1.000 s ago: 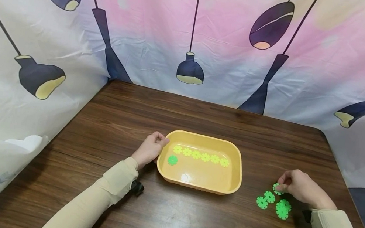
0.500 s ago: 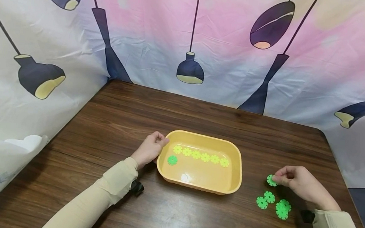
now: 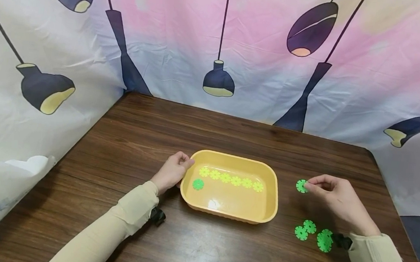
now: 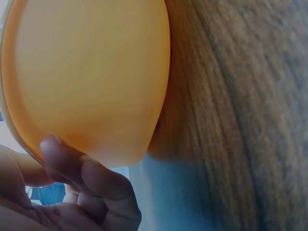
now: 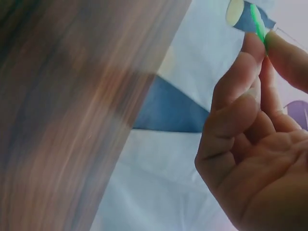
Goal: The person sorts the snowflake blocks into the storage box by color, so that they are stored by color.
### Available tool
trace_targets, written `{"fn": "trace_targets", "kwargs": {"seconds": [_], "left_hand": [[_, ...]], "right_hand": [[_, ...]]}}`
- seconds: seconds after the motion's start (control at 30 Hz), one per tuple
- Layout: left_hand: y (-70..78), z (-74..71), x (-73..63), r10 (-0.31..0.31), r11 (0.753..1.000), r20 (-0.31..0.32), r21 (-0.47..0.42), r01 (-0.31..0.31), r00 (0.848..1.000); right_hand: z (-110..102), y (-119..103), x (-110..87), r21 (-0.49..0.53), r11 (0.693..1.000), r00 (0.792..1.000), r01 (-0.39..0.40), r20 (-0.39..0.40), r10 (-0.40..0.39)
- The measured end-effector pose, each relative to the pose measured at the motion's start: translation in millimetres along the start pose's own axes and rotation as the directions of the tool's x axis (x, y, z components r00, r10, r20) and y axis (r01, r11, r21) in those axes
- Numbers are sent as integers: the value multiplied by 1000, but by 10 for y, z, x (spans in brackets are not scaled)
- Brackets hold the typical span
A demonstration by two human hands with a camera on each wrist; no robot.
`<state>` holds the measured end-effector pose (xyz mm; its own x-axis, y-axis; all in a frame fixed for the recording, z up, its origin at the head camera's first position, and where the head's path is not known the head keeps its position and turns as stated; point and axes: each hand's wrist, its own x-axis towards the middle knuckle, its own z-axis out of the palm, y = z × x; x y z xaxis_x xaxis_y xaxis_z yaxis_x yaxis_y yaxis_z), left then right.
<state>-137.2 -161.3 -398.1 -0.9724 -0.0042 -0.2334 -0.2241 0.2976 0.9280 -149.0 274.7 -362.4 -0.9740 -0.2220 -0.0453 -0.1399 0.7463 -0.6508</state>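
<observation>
My left hand (image 3: 171, 172) pinches the left rim of a yellow plastic basin (image 3: 269, 216); in the left wrist view its thumb and fingers (image 4: 108, 180) clasp the edge from both sides. Inside the basin, several yellow snowflake discs (image 3: 225, 178) lie in a row along the far side, with one green snowflake disc (image 3: 198, 184) below the row's left end. To the basin's right, my right hand (image 3: 345, 200) holds another green snowflake disc (image 3: 301, 186) above the table, pinched between thumb and fingertips. The right wrist view shows that disc (image 5: 258, 23) edge-on.
Several more green snowflake discs (image 3: 309, 227) lie on the dark wooden table (image 3: 149, 124) right of the basin, some overlapping. A cloth backdrop (image 3: 186, 60) printed with lamps hangs behind the table and along its sides.
My right hand has lifted a green snowflake disc from the loose group and carried it away and to the left, nearer the basin. The left hand and basin stay put.
</observation>
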Motion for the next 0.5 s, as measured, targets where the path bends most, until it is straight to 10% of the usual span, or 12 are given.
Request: {"fn": "trace_targets", "kwargs": {"seconds": [0.5], "left_hand": [[0, -2, 0, 3, 1000, -1, -2, -3, 1000]], "right_hand": [[248, -505, 161, 131, 987, 995, 96, -16, -95]]}}
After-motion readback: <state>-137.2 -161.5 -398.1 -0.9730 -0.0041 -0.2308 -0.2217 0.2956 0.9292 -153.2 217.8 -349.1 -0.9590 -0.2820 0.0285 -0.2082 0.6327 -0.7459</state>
